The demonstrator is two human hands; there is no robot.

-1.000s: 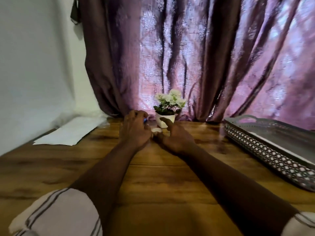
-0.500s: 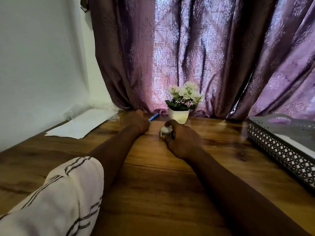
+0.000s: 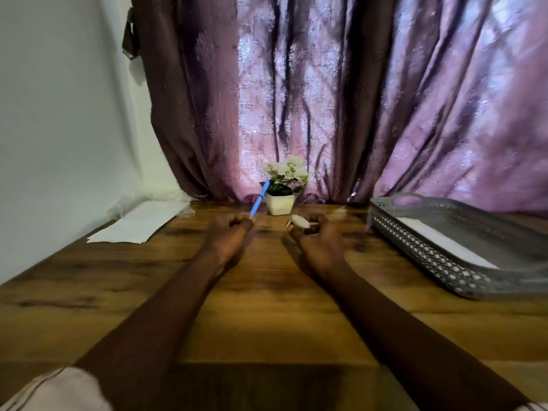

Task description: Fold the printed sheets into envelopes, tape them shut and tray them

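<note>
Sheets (image 3: pixel 142 222) of flat white paper lie in a loose stack at ten o'clock on the table (image 3: pixel 267 321), close to the wall and well apart from both hands.

Nearest, at seven o'clock, is a soft pale sleeve (image 3: pixel 59 390) with thin dark stripes. The table is smooth brown wood-grain board with darker streaks. Two bare forearms stretch forward over it toward twelve o'clock.

The left hand (image 3: pixel 229 234) is curled into a loose fist and pinches the lower end of a slim blue pen (image 3: pixel 260 197). The pen tilts up and away toward one o'clock, its tip in front of the flowers. Just to the right, the right hand (image 3: pixel 315 241) has its fingers curled round a small white tape roll (image 3: pixel 299 222), round and flat, held above the wood.

At two o'clock sits a grey rectangular tray (image 3: pixel 444 262) with a pierced lattice wall and a loop handle at its far end. A flat white paper piece (image 3: pixel 439 241) lies in it; the blur hides its folds.

At twelve o'clock, beyond the hands, a small white square-sided pot (image 3: pixel 280 204) holds white flowers with dark leaves. Behind it hangs a mauve curtain (image 3: pixel 326 99), patterned and deeply pleated. A plain pale wall (image 3: pixel 59 114) fills the left.
</note>
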